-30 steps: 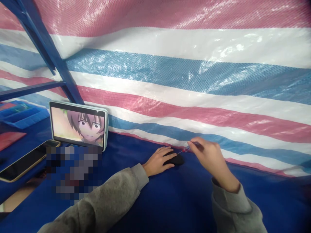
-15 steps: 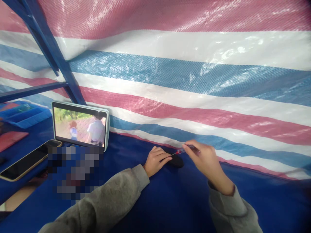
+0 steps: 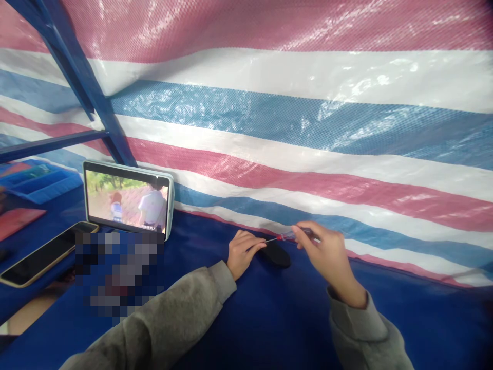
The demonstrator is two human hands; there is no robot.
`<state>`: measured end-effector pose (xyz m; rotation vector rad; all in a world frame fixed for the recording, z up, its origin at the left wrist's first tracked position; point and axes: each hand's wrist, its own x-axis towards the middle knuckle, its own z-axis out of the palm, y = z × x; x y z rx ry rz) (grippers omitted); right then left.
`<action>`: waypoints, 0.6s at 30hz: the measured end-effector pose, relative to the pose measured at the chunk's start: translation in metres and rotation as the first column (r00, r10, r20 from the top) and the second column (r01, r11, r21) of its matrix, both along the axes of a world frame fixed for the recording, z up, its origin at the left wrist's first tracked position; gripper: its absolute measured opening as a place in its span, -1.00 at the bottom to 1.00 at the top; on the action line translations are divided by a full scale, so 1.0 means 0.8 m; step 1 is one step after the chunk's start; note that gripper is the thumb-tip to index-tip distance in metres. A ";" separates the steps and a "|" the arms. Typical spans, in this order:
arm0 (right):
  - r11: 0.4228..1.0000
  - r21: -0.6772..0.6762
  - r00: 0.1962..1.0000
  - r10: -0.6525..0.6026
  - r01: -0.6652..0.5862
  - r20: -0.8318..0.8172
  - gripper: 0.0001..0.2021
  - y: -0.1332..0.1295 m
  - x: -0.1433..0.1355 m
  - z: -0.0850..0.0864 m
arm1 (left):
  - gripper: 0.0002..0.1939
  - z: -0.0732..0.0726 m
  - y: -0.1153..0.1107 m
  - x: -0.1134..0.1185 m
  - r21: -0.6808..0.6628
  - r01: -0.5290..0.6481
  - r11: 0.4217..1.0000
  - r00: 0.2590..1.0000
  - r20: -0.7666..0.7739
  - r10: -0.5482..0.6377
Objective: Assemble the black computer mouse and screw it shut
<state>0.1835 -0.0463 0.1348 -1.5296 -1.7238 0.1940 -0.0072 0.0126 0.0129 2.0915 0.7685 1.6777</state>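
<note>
My right hand [image 3: 321, 246] grips a screwdriver [image 3: 287, 236] by its clear handle with a red collar. The thin metal shaft points left toward my left hand [image 3: 243, 252]. There the thumb and forefinger are pinched together at the shaft's tip, and whatever sits between them is too small to make out. Just below the shaft, a black oval thing like a computer mouse [image 3: 275, 255] rests on the blue table surface [image 3: 246, 318]. Its left end is partly behind my left fingers.
A propped tablet-like screen [image 3: 127, 200] playing a video stands at the left. Before it lies a phone [image 3: 46, 254], beside a blurred patch. Further left are a blue compartment tray [image 3: 46, 187] and a red flat piece [image 3: 19, 222]. A striped tarp [image 3: 288, 118] hangs behind, near a blue metal frame [image 3: 77, 77].
My left hand has lifted slightly up and left off the black oval thing, uncovering more of it. The screwdriver has tilted flatter, its tip moving up and left with those fingers.
</note>
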 end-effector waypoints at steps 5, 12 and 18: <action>1.000 -0.027 0.998 -0.003 0.001 -0.067 -0.72 0.001 0.001 -0.001 | -0.80 0.001 -0.001 0.000 -0.025 -0.017 1.000 1.000 0.013 0.017; 0.996 -0.092 0.985 -0.015 -0.001 -0.171 -0.71 0.004 0.004 -0.007 | -0.84 0.001 -0.002 0.000 -0.031 -0.001 1.000 0.998 0.060 0.003; 0.984 -0.173 0.956 -0.023 -0.029 -0.292 -0.67 0.009 0.007 -0.011 | -0.81 0.001 -0.005 0.002 -0.072 0.015 0.997 0.990 0.138 -0.005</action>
